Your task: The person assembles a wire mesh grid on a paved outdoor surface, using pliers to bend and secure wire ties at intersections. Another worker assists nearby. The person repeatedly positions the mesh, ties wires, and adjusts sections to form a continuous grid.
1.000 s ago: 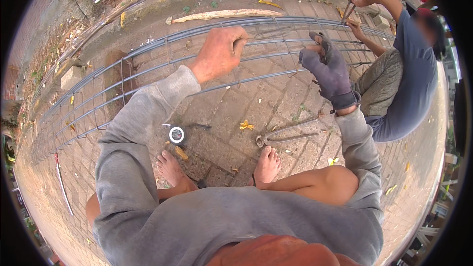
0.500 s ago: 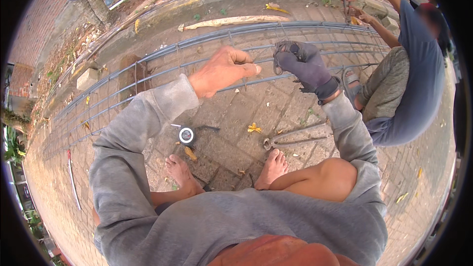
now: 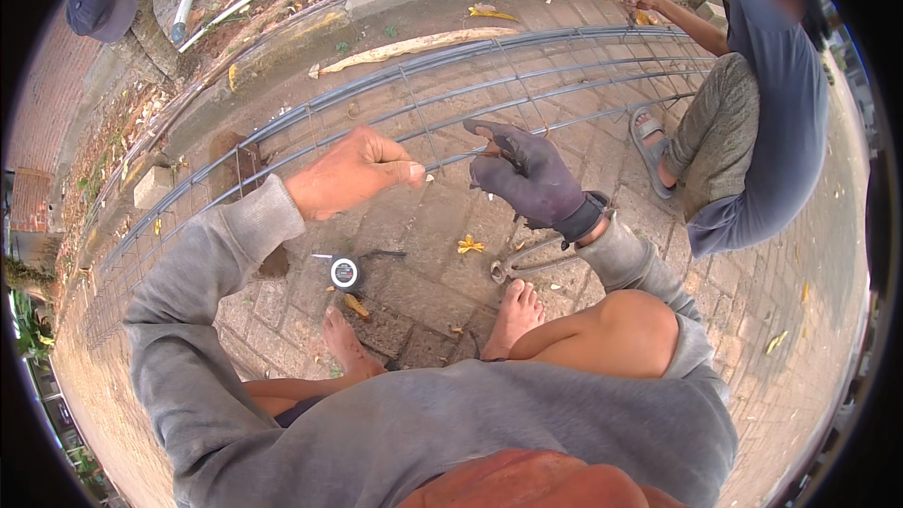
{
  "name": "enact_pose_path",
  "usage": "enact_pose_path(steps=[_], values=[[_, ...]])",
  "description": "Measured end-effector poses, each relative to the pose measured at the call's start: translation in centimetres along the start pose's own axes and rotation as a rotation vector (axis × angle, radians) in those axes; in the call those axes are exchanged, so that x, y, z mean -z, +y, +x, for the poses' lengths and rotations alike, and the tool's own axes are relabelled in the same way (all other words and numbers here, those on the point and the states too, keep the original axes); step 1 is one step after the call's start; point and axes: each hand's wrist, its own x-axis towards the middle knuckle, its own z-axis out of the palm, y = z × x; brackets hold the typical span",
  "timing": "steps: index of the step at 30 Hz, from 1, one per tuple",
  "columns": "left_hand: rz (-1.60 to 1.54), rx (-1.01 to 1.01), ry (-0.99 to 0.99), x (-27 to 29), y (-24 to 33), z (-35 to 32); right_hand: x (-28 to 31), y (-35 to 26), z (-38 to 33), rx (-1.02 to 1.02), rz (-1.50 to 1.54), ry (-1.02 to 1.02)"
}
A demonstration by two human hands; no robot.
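A long rebar cage (image 3: 423, 85) of grey steel bars and thin stirrups lies across the brick paving in front of me. My bare left hand (image 3: 353, 174) is closed in a fist on the cage's near bar. My right hand (image 3: 527, 174), in a dark glove, curls its fingers over the same bar a short way to the right. What the glove pinches there is too small to make out. My bare feet and knees are just below the hands.
Metal pincers (image 3: 527, 259) and a small round tape measure (image 3: 345, 273) lie on the paving by my feet. A crouching co-worker (image 3: 762, 103) works on the cage's far right end. A curb, soil, a pipe (image 3: 183, 5) and a cap (image 3: 99, 5) lie beyond.
Both my hands have shifted left along the cage's near bar and come closer together. The gloved right hand has settled onto the bar beside my left fist.
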Motion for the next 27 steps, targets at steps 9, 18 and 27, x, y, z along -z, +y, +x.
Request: enact_pose_path(steps=[9,18,27], values=[[1.025,-0.431,-0.226,2.7,-1.7,-1.8,-3.0,0.8,-0.5,0.124,-0.248,-0.210],[0.884,-0.569,0.023,-0.6,-4.4,-1.2,-2.2,1.3,-1.5,-0.132,-0.140,-0.100],[0.535,-0.690,0.255,-2.3,-6.1,0.3,1.0,4.2,-2.8,-0.145,-0.211,-0.107]])
